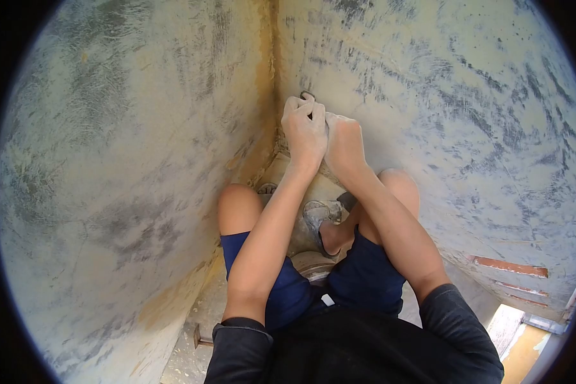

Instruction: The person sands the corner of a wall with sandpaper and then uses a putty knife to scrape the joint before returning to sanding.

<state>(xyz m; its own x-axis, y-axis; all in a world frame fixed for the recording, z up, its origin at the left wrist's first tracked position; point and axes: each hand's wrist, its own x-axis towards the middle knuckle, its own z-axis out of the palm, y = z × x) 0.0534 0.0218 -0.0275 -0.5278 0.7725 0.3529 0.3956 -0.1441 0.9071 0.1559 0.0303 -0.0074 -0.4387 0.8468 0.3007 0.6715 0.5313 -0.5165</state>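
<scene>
Close together at the upper centre of the frame, the left hand (305,131) and right hand (345,142) are by the right-side wall (467,134). A small dark loop (308,93) shows at the left hand's bent fingertips; whether they clamp it, I cannot tell. The right hand is curled, its grip hidden. A dusty shoe (315,216) sits mid-frame.

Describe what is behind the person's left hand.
Past the left hand, the right-side wall shows, with a small dark curved piece poking out at the hand's upper edge. Whatever sits directly behind the hand is covered; what the piece is cannot be told.
</scene>
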